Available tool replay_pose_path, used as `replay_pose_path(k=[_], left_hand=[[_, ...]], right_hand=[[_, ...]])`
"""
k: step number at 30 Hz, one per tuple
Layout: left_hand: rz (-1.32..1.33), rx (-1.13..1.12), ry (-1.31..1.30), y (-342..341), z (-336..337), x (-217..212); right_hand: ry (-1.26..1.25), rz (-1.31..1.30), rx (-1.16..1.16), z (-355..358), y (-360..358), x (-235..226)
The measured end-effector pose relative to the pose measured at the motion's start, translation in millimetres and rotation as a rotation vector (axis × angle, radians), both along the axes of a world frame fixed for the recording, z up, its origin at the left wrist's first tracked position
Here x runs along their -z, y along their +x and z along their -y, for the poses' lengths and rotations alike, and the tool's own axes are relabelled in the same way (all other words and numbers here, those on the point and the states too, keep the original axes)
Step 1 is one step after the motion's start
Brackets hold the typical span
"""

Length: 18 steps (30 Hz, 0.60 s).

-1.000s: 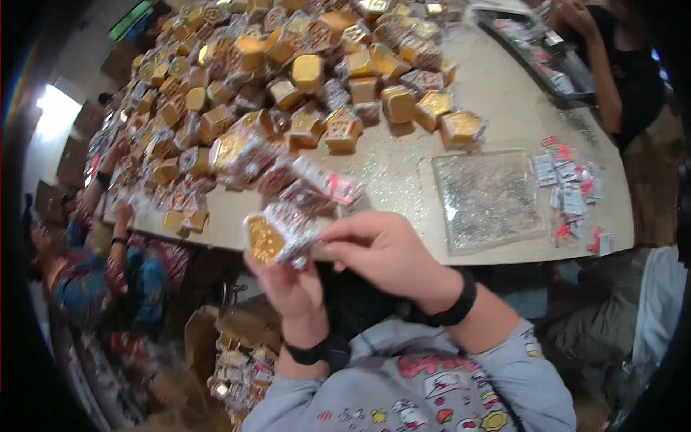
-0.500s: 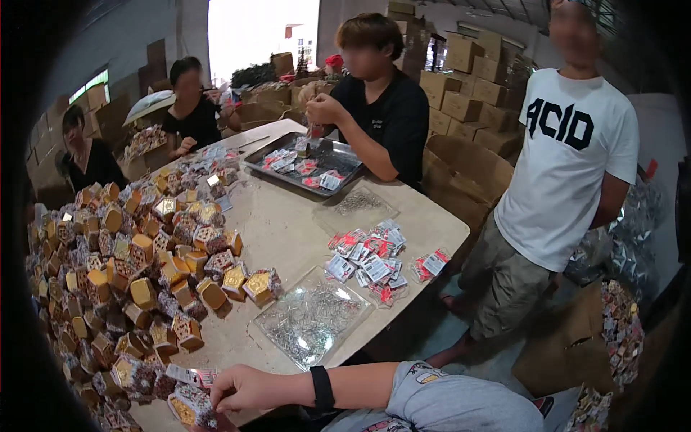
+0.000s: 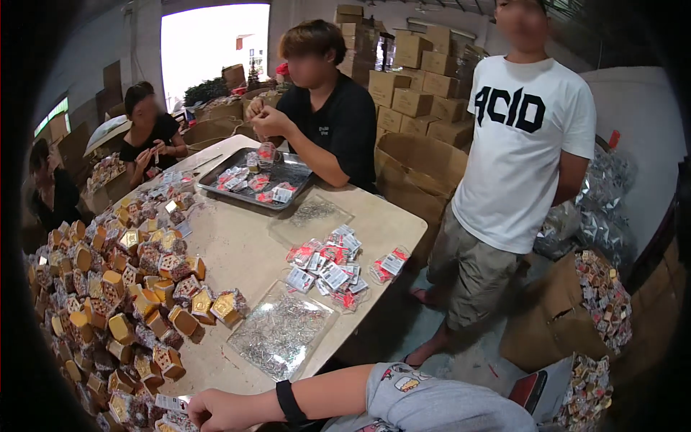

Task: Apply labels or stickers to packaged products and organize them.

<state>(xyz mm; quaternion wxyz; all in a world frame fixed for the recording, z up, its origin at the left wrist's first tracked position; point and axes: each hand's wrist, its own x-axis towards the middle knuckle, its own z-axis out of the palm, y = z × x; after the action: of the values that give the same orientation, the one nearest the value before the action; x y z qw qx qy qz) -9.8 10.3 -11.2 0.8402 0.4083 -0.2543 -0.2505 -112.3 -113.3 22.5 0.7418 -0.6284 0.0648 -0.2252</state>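
My right hand [image 3: 224, 410] is at the lower edge, its fingers curled into a pinch; what they hold is hidden. Beside the fingertips is a white and red paper tag [image 3: 171, 403], close to a gold, house-shaped ornament with a beaded rim [image 3: 167, 423] that the lower edge cuts off. My left hand is out of view. To the left lies a large heap of similar gold ornaments [image 3: 121, 327]. A clear shallow tray of small metal wire pieces [image 3: 282, 333] lies right of the heap, with a pile of red and white tags [image 3: 332, 265] beyond it.
Across the table [image 3: 237, 248], a person in black [image 3: 327, 108] works over a dark metal tray [image 3: 288, 164] of tagged pieces. Two others sit at the far left. A person in a white shirt [image 3: 533, 158] stands right of the table. Cartons [image 3: 410, 54] are stacked behind; an ornament-filled box [image 3: 551, 324] stands at right.
The view has swung right, so the table and heap appear further left. My right hand stays beside the tag, lower in the picture. The person across has raised their hands from the metal tray.
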Motion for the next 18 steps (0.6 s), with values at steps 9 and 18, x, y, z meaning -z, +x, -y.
replay_pose_path(k=[9,18], left_hand=[[-0.063,0.045,0.028,7,0,4],[-0.1,-0.003,0.103,11,-7,7]], right_hand=[[-0.241,0.023,0.164,-5,-8,-4],[-0.341,0.043,0.29,-16,0,-1]])
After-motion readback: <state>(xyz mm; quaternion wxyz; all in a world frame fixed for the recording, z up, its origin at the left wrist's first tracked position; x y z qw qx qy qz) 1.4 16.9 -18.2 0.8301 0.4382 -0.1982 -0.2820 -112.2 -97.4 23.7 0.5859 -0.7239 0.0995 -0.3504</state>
